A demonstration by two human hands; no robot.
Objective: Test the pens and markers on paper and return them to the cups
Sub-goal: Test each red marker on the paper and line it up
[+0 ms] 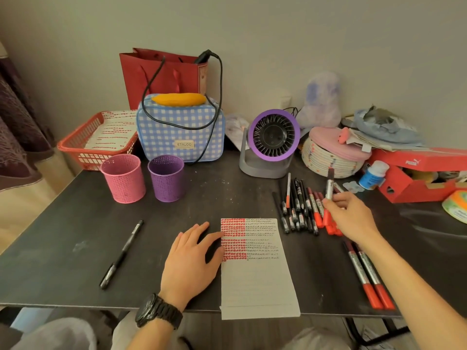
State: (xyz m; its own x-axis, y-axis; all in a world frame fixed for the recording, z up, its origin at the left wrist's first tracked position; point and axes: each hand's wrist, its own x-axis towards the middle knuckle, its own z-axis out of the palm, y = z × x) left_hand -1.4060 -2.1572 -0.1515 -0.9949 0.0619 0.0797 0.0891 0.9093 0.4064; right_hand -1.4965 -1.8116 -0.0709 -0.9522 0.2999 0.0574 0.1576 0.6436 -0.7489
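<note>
Dark desk: our left hand lies flat on the edge of the paper; our right hand pinches a red marker above the pile. We judge this the pick-up step; next come uncapping, scribbling, then the pink cup or purple cup.

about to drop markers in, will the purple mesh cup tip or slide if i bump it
Probably light: the purple cup is perforated mesh with nothing showing above its rim, so a bump may slide it on the table. Tipping seems less likely, as it stands upright and wide for its height, though the long markers leaning to one side could unbalance it.
</note>
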